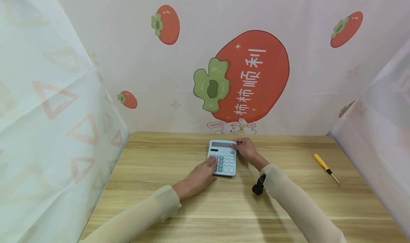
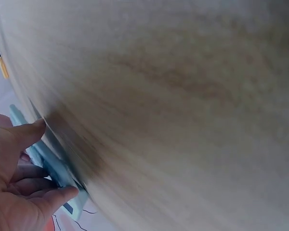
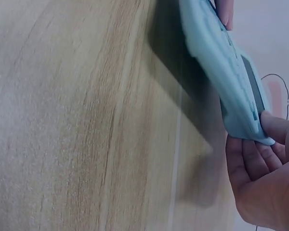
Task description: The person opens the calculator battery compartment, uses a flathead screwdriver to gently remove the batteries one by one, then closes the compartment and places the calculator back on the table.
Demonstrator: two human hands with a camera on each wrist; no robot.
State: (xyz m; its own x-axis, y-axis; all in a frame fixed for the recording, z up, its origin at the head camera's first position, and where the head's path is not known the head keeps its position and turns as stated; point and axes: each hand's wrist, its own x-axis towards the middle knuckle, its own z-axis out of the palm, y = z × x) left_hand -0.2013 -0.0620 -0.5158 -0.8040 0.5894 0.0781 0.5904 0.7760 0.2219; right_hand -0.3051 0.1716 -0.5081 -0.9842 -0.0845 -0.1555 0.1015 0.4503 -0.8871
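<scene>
A light blue desktop calculator [image 1: 228,156] stands near the back middle of the table, face up. In the right wrist view its teal body [image 3: 216,72] is tilted, with a gap and a shadow beneath. My right hand [image 1: 246,149] holds the far right corner, thumb on the face by the display and fingers curled underneath. At the near left side, my left hand [image 1: 201,176] grips the calculator, fingertips over the left keys and thumb at the near edge. The left wrist view shows this hand [image 2: 19,183] with spread thumb and bent fingers against the calculator's side.
To the right on the wooden table [image 1: 153,214] lies a screwdriver [image 1: 321,163] with a yellow handle. A black strap [image 1: 259,185] hangs at the right sleeve. White printed sheets [image 1: 307,93] wall in the table at the back and both sides.
</scene>
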